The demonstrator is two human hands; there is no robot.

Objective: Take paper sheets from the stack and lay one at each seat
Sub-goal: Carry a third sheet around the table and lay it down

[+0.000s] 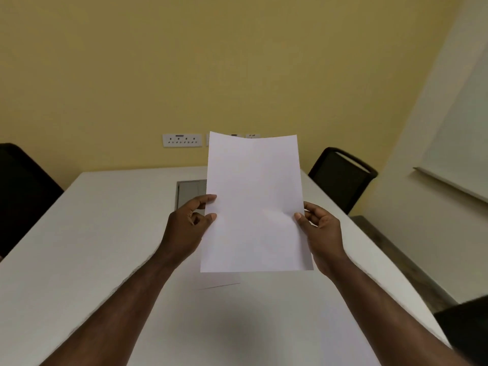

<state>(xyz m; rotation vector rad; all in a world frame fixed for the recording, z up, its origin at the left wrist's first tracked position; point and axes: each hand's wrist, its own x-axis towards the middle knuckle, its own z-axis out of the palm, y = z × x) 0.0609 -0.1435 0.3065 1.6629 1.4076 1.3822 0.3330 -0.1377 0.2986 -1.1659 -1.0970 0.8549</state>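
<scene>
**Paper sheet held up over the bench in both hands**

The paper sheet [254, 204] is raised upright in front of the camera, above the middle of the white bench [87, 233] and not touching it. It covers much of what lies behind: a grey recessed panel [190, 192] set in the bench top shows only its left part, and of the wall sockets [182, 140] one plate is plain to see while the others just peep over the sheet's top edge. Whether more than one sheet is being held cannot be told (only a single white face shows). Below the sheet a thin dark line [219, 286] lies on the bench; it may be the edge of something flat and white, but it is too faint to make out.

The left hand [188, 225] pinches the sheet's left edge, thumb on the near face and forefinger curled at the edge above it. The right hand [320, 231] grips the right edge the same way, thumb in front, the other fingers hidden behind the paper. Both forearms reach forward from the bottom corners.

A black chair [342, 178] stands at the bench's far right side; another dark chair [23, 191] is cut off at the left, and a dark shape [464, 326] is cut off at the lower right.
</scene>
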